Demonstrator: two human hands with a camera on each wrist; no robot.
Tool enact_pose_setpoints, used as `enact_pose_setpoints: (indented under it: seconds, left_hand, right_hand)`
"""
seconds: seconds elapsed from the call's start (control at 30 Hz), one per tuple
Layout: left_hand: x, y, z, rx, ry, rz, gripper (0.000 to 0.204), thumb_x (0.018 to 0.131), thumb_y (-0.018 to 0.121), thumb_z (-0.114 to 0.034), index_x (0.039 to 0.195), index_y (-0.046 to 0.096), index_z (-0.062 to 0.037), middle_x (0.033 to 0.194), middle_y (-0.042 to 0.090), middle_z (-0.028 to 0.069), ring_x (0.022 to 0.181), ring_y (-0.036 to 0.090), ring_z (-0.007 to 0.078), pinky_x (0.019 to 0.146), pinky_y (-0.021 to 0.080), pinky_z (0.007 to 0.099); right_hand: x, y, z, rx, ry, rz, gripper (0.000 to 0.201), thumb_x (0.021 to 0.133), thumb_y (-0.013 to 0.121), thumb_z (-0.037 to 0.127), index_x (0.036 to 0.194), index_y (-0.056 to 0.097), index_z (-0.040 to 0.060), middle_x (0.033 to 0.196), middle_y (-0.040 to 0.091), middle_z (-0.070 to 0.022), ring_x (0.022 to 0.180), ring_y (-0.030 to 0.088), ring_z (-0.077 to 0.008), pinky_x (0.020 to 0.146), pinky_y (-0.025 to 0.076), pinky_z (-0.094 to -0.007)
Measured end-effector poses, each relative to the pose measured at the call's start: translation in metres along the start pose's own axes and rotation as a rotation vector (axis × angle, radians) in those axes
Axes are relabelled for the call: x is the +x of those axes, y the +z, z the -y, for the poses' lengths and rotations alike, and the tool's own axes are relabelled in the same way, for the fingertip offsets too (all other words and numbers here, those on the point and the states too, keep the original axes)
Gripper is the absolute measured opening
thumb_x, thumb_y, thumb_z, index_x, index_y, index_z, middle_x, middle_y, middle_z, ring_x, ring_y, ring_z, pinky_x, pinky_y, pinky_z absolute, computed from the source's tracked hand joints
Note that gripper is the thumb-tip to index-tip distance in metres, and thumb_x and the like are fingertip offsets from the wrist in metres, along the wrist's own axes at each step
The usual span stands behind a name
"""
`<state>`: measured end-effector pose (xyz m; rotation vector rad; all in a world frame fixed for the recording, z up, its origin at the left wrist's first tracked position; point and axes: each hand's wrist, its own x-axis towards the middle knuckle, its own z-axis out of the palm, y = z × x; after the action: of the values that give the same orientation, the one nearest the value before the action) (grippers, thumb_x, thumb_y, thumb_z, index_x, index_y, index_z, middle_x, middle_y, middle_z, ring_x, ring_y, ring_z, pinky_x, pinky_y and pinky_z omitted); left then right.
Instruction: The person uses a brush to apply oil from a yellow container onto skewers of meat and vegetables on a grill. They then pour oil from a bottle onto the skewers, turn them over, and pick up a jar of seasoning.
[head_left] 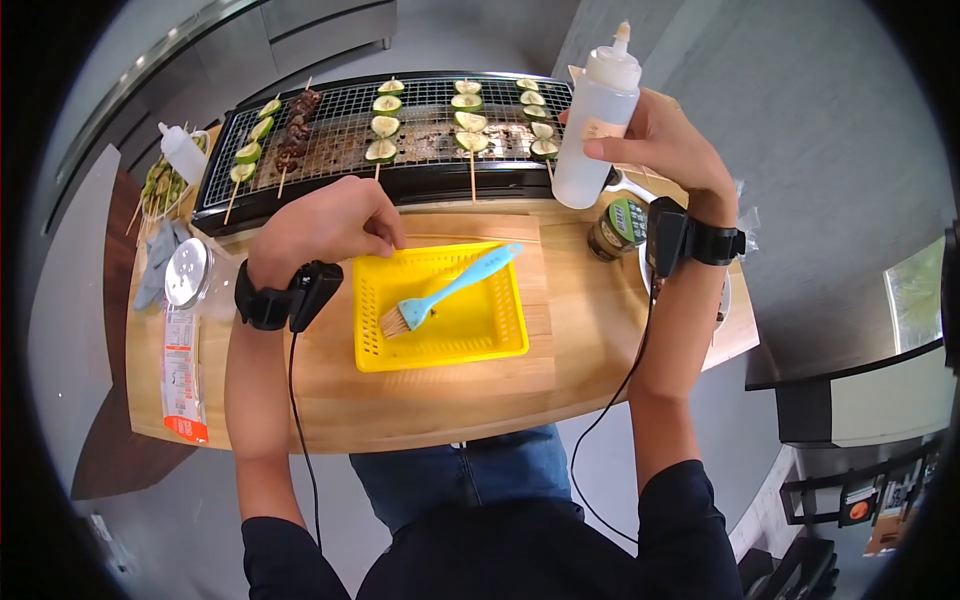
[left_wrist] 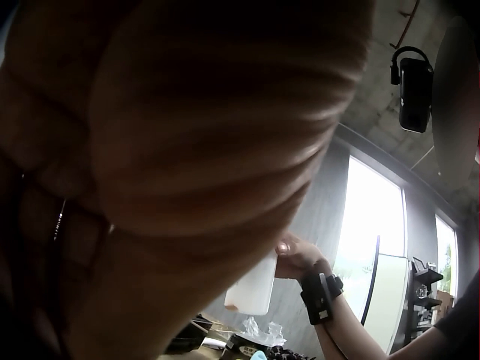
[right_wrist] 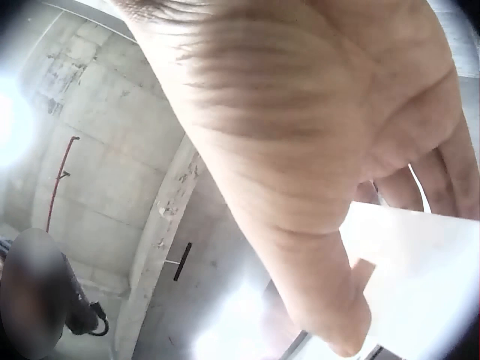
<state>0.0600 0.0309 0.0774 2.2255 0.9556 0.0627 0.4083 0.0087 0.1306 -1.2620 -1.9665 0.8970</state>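
Observation:
My right hand (head_left: 680, 145) grips a translucent white squeeze bottle (head_left: 600, 120) with a small label, its nozzle pointing up, beside the grill's right end. In the right wrist view, the thumb lies along the bottle's white side (right_wrist: 427, 277) with the fingers around the back. My left hand (head_left: 325, 230) hangs loosely curled by the back left corner of a yellow plastic basket (head_left: 440, 358), fingertips right at the rim. In that basket lies a light blue basting brush (head_left: 455, 285), bristles toward the left. The left wrist view is mostly filled by the left palm (left_wrist: 187, 150).
A black grill (head_left: 340, 185) spans the table's back, bearing skewers of green slices (head_left: 385, 125) and one of dark meat (head_left: 295, 130). At left are a second squeeze bottle (head_left: 182, 152), a lidded jar (head_left: 190, 275) and a packet (head_left: 182, 370). A green-labelled jar (head_left: 618, 228) stands right.

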Motion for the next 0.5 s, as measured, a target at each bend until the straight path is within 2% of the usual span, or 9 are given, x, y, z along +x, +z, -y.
enact_pose_setpoints:
  seconds: [0.03, 0.1, 0.17, 0.3, 0.37, 0.4, 0.47, 0.5]
  left_hand:
    - [0.001, 0.001, 0.000, 0.000, 0.006, 0.009, 0.020, 0.073, 0.074, -0.002, 0.092, 0.073, 0.0022, 0.080, 0.072, 0.0114, 0.072, 0.068, 0.0171, 0.070, 0.053, 0.0268]
    - [0.000, 0.000, 0.000, 0.088, -0.005, -0.034, 0.021, 0.073, 0.074, -0.003, 0.094, 0.073, 0.0010, 0.082, 0.071, 0.0145, 0.075, 0.069, 0.0234, 0.071, 0.054, 0.0298]
    - [-0.002, -0.002, -0.004, 0.099, -0.002, -0.029, 0.021, 0.072, 0.073, -0.003, 0.093, 0.073, 0.0010, 0.082, 0.071, 0.0145, 0.075, 0.069, 0.0240, 0.070, 0.053, 0.0302]
    - [-0.008, -0.005, -0.003, 0.131, -0.014, -0.068, 0.020, 0.072, 0.072, -0.003, 0.091, 0.073, 0.0021, 0.081, 0.070, 0.0149, 0.074, 0.068, 0.0245, 0.069, 0.053, 0.0307]
    - [-0.010, -0.006, -0.002, 0.107, -0.028, -0.075, 0.019, 0.072, 0.072, -0.001, 0.090, 0.072, 0.0027, 0.081, 0.070, 0.0149, 0.073, 0.068, 0.0239, 0.069, 0.053, 0.0305]
    - [-0.008, -0.003, -0.002, 0.084, -0.044, -0.090, 0.018, 0.072, 0.071, 0.000, 0.090, 0.072, 0.0033, 0.080, 0.070, 0.0148, 0.073, 0.068, 0.0233, 0.070, 0.053, 0.0302]
    - [-0.005, -0.001, 0.002, 0.064, -0.050, -0.079, 0.018, 0.072, 0.071, 0.001, 0.089, 0.072, 0.0041, 0.080, 0.070, 0.0145, 0.073, 0.068, 0.0224, 0.070, 0.053, 0.0300]
    - [-0.005, 0.000, 0.002, 0.050, -0.072, -0.083, 0.018, 0.071, 0.071, 0.002, 0.089, 0.071, 0.0048, 0.079, 0.070, 0.0142, 0.073, 0.068, 0.0215, 0.070, 0.053, 0.0298]
  right_hand:
    - [-0.001, -0.002, 0.000, -0.023, 0.022, 0.007, 0.066, 0.076, 0.080, 0.030, 0.127, 0.052, 0.0000, 0.115, 0.064, -0.0112, 0.107, 0.060, -0.0193, 0.091, 0.047, -0.0324]
    - [-0.005, -0.004, -0.004, -0.047, 0.052, 0.002, 0.066, 0.076, 0.080, 0.031, 0.127, 0.052, -0.0002, 0.114, 0.065, -0.0113, 0.106, 0.061, -0.0197, 0.090, 0.047, -0.0322]
    - [-0.007, -0.006, -0.010, -0.097, 0.006, -0.055, 0.067, 0.075, 0.080, 0.032, 0.128, 0.053, -0.0001, 0.112, 0.066, -0.0116, 0.103, 0.062, -0.0188, 0.087, 0.049, -0.0310]
    - [-0.008, -0.021, -0.016, -0.274, 0.037, -0.085, 0.068, 0.074, 0.079, 0.030, 0.129, 0.053, 0.0012, 0.111, 0.066, -0.0131, 0.100, 0.064, -0.0197, 0.085, 0.050, -0.0308]
    - [-0.011, -0.025, -0.014, -0.322, 0.132, -0.130, 0.063, 0.075, 0.079, 0.020, 0.127, 0.051, -0.0017, 0.114, 0.064, -0.0114, 0.105, 0.061, -0.0193, 0.094, 0.048, -0.0340]
    - [-0.015, -0.026, -0.018, -0.329, 0.143, -0.145, 0.063, 0.075, 0.079, 0.020, 0.127, 0.051, -0.0017, 0.114, 0.064, -0.0114, 0.105, 0.061, -0.0193, 0.094, 0.048, -0.0340]
    - [-0.015, -0.023, -0.023, -0.233, -0.038, -0.111, 0.062, 0.075, 0.078, 0.021, 0.126, 0.051, -0.0004, 0.110, 0.064, -0.0103, 0.101, 0.062, -0.0195, 0.091, 0.049, -0.0321]
    - [-0.018, -0.022, -0.021, -0.239, -0.036, -0.126, 0.062, 0.075, 0.078, 0.021, 0.126, 0.051, -0.0004, 0.110, 0.064, -0.0103, 0.101, 0.062, -0.0195, 0.091, 0.049, -0.0321]
